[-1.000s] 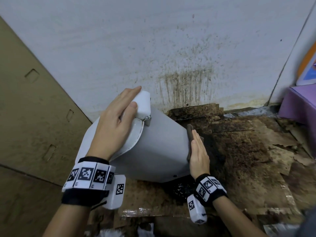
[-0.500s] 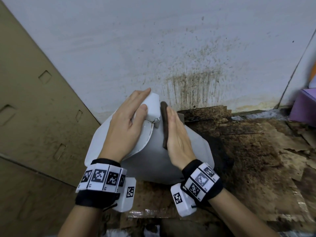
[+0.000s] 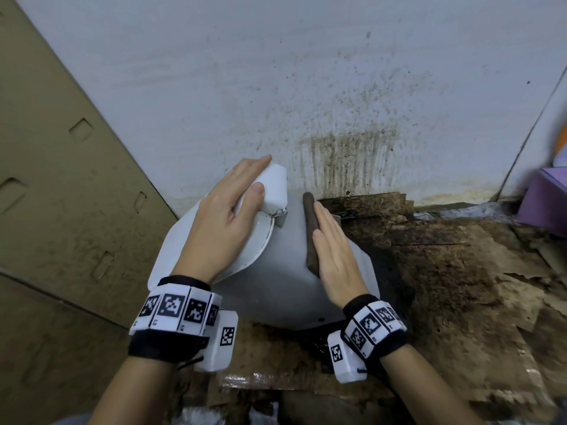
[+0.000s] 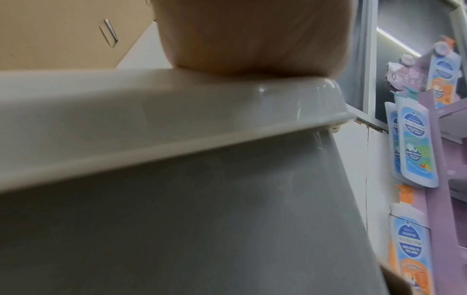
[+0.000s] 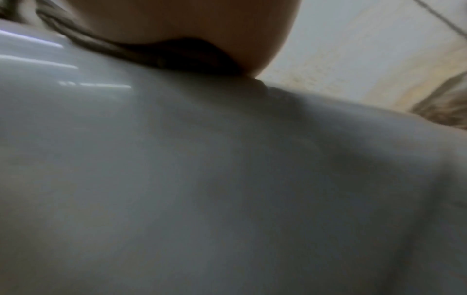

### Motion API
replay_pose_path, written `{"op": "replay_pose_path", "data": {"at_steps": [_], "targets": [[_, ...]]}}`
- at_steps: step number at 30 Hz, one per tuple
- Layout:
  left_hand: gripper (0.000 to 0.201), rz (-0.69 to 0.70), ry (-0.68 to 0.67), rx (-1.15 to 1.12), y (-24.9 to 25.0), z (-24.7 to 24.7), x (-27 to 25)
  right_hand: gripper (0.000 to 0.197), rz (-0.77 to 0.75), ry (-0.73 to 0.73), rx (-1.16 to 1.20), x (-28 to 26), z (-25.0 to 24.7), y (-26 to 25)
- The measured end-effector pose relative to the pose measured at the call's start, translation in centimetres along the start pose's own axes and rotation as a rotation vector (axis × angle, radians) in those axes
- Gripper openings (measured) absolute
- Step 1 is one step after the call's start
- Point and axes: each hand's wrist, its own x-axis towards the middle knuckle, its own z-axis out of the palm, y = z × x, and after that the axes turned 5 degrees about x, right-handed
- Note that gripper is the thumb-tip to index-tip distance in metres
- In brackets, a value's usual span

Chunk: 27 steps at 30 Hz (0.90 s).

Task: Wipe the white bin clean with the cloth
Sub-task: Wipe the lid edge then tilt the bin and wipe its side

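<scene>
The white bin (image 3: pixel 276 280) lies tilted on its side against the wall, lid end toward the upper left. My left hand (image 3: pixel 227 222) rests flat on the lid (image 3: pixel 171 256), fingers straight and reaching over the lid's white block-shaped tab (image 3: pixel 274 191). My right hand (image 3: pixel 334 256) lies flat on the bin's side wall, fingers straight, pressing a dark brown cloth (image 3: pixel 310 231) against it; only the cloth's left edge shows. In the left wrist view the palm sits on the lid rim (image 4: pixel 177 119). In the right wrist view the cloth (image 5: pixel 141 53) is squeezed under the palm against the bin wall (image 5: pixel 202 179).
A stained white wall (image 3: pixel 337 102) stands just behind the bin. Brown cardboard panels (image 3: pixel 61 179) lean at the left. Dirty, torn cardboard (image 3: pixel 445 271) covers the floor at the right. A purple display stand (image 3: pixel 546 197) is at the far right; it holds pouches (image 4: pixel 417 143).
My right hand slid the cloth from the bin's right edge up and left across the side wall toward the lid hinge, then back a little. The left hand stayed on the lid.
</scene>
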Motion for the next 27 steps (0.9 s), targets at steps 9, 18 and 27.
{"op": "replay_pose_path", "data": {"at_steps": [9, 18, 27], "targets": [[0.040, -0.012, -0.010, 0.014, 0.3, 0.2, 0.2, 0.058, 0.243, 0.138, -0.027, -2.5, -2.1, 5.2], [0.042, -0.037, 0.017, 0.011, -0.7, -0.4, -0.1, 0.065, 0.205, 0.125, -0.078, -1.6, -0.9, 3.8], [0.043, -0.024, 0.007, 0.034, -0.2, 0.2, 0.0, 0.061, 0.076, 0.050, 0.088, 1.0, 1.6, -3.5]]}}
